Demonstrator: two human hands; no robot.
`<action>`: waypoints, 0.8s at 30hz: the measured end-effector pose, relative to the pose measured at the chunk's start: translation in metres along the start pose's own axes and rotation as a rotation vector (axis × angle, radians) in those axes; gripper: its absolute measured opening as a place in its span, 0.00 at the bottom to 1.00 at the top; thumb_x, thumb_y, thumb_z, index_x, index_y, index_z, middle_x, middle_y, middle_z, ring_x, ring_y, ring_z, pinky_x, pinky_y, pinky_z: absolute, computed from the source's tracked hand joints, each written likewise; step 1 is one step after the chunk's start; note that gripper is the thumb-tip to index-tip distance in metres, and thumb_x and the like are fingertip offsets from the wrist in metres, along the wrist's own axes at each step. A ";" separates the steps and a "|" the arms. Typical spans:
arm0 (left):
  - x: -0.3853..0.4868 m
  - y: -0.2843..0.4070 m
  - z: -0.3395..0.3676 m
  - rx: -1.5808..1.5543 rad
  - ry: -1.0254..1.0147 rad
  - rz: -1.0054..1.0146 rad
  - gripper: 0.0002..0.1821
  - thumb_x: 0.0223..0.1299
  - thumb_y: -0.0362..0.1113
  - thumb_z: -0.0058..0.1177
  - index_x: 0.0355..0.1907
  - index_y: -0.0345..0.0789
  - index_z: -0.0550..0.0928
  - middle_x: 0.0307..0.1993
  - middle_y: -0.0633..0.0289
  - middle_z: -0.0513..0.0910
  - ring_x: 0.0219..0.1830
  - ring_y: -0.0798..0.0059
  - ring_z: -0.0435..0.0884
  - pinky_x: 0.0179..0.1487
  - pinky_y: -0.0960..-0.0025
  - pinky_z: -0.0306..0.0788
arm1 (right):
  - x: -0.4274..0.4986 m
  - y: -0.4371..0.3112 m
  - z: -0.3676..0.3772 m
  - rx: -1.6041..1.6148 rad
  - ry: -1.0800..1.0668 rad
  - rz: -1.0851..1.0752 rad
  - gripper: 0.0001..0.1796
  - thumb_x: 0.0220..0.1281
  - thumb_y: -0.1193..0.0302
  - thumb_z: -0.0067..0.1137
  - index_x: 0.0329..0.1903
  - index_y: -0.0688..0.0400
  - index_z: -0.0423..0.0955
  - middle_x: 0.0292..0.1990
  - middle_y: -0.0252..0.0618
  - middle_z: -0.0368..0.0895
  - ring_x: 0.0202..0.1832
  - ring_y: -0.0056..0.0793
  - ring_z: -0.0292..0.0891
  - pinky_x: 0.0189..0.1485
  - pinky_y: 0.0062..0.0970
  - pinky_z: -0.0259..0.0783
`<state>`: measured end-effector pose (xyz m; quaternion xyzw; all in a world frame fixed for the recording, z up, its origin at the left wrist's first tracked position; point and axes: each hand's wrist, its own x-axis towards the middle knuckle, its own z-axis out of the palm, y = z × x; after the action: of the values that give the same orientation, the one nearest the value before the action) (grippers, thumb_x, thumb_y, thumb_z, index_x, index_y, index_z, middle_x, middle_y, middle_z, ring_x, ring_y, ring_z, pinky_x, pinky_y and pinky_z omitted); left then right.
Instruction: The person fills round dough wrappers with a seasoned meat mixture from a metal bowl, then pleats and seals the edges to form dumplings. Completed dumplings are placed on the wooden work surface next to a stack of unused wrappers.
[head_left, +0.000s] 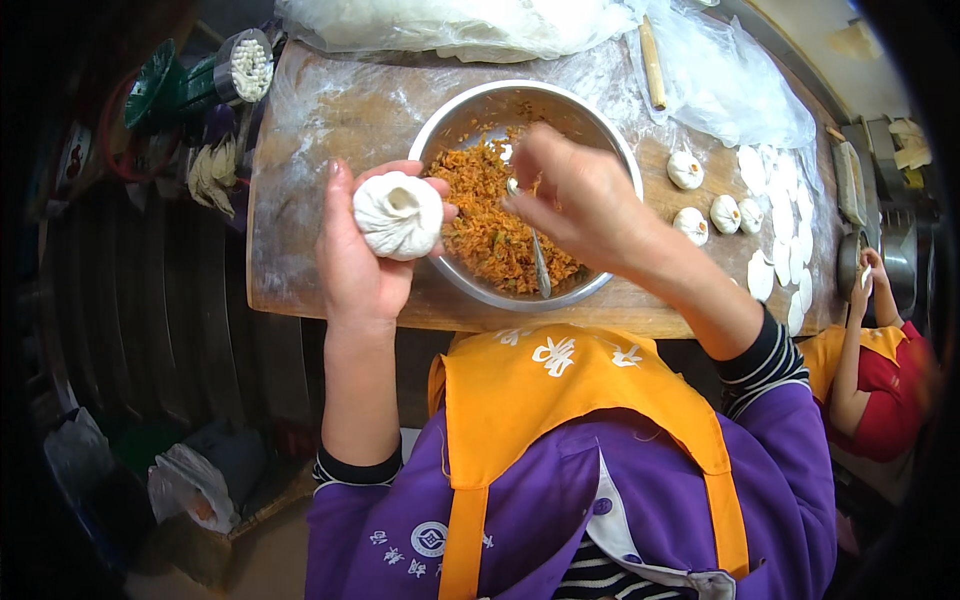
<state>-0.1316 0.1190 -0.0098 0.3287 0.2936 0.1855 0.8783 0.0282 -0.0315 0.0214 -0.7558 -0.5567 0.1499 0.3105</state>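
Observation:
In the palm of my left hand (367, 247) rests a white pleated bun (398, 216), fingers curled around its side. Its gathered top has a small hollow in the centre. My right hand (577, 195) hovers over a steel mixing bowl (517, 304), blurred by motion. Thumb and fingers are apart, and I see nothing held between them. Orange-brown shredded filling (480, 217) with green bits lies in the bowl. A metal spoon (541, 262) leans in the filling below my right hand, which hides part of it.
Several filled buns (685, 170) and flat round dough wrappers (782, 217) lie right on the floured wooden table (330, 112). Behind are a rolling pin (652, 64) and plastic sheeting (735, 82). A co-worker's hands (870, 270) are at far right. A green container (161, 90) stands left.

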 end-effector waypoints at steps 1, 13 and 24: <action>-0.001 -0.001 -0.007 -0.023 0.007 0.005 0.32 0.72 0.59 0.30 0.47 0.30 0.77 0.38 0.47 0.83 0.34 0.62 0.84 0.25 0.67 0.76 | -0.007 0.010 0.014 -0.068 -0.111 0.016 0.09 0.56 0.73 0.60 0.35 0.64 0.70 0.30 0.51 0.78 0.31 0.50 0.78 0.32 0.41 0.75; -0.002 -0.015 -0.022 -0.042 0.069 -0.018 0.33 0.73 0.58 0.26 0.46 0.30 0.78 0.34 0.49 0.84 0.31 0.63 0.86 0.24 0.68 0.77 | -0.054 0.047 0.081 -0.262 -0.161 -0.014 0.07 0.45 0.73 0.65 0.26 0.60 0.75 0.28 0.44 0.71 0.30 0.46 0.74 0.34 0.41 0.71; 0.001 -0.025 -0.009 0.062 0.093 -0.063 0.32 0.73 0.58 0.27 0.47 0.30 0.77 0.35 0.47 0.84 0.32 0.62 0.85 0.23 0.69 0.75 | -0.037 0.032 0.033 0.542 -0.081 0.580 0.09 0.55 0.72 0.66 0.34 0.65 0.80 0.29 0.35 0.80 0.28 0.17 0.73 0.31 0.22 0.70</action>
<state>-0.1335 0.1054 -0.0331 0.3374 0.3498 0.1635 0.8585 0.0213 -0.0626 -0.0284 -0.7657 -0.2725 0.4026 0.4211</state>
